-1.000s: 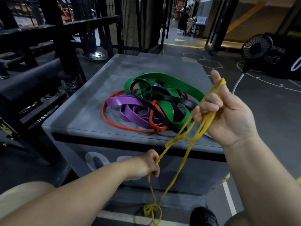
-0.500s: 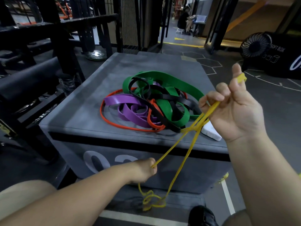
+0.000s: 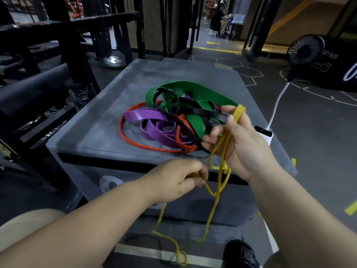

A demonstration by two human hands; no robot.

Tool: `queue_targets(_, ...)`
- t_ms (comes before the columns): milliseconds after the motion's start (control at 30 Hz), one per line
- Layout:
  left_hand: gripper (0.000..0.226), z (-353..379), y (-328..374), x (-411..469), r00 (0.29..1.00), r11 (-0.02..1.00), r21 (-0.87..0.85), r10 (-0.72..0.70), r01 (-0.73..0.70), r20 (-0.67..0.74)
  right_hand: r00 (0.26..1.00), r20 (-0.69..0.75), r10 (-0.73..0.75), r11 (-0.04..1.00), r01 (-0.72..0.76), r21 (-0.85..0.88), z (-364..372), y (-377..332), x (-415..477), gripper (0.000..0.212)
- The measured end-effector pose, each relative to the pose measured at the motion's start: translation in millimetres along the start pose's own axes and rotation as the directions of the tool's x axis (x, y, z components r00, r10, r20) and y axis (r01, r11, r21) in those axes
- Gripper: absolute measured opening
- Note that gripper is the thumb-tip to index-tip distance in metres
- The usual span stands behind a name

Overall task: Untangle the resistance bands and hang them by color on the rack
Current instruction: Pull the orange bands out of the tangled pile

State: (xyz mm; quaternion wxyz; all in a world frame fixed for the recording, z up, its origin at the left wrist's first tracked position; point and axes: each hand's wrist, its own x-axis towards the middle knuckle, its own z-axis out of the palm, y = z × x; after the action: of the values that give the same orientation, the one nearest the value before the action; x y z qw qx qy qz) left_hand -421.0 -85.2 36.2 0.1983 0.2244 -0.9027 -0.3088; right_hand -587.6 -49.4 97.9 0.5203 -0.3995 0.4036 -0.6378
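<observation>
A thin yellow band (image 3: 212,213) hangs in loops in front of the grey box (image 3: 92,132), its low end trailing near the floor. My right hand (image 3: 237,144) holds its upper strands, with one end sticking up past my fingertips. My left hand (image 3: 179,180), lower and nearer, pinches another strand of the same band. On the box top lies a tangled pile: a wide green band (image 3: 199,89), a purple band (image 3: 150,117), a thin red band (image 3: 123,132) and a black band (image 3: 179,120), all crossing one another.
A dark metal rack (image 3: 63,35) with padded bars stands at the left. A black fan (image 3: 305,49) and its white cable (image 3: 278,101) are on the floor at the right, with a white device (image 3: 264,132) by the box. My black shoe (image 3: 239,252) is below. A person sits far back.
My right hand has dropped and come nearer, and my left hand has risen toward it, so the yellow band hangs slack in loops instead of stretched taut between them.
</observation>
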Motion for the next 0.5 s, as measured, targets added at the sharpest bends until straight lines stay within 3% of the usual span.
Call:
queue_targets(100, 0.013, -2.5, -4.5, 1.1, 0.985, 0.994, 0.037, 0.11, -0.106, -0.134, 0.998, 0.041, 0.041, 0.999, -0.04, -0.027, 7.2, 9.2, -4.8, 0.018)
queue_targets(233, 0.013, -3.4, -1.7, 0.1, 0.961, 0.989, -0.009, 0.141, -0.147, -0.238, 0.997, 0.024, 0.077, 0.993, -0.074, -0.093, 12.5, 17.4, -7.2, 0.02)
queue_targets(500, 0.039, -4.1, 3.0, -2.7, 0.928, 0.99, -0.142, -0.041, -0.013, -0.37, 0.992, 0.071, 0.102, 0.921, -0.068, -0.384, 14.8, 34.5, -11.8, 0.023)
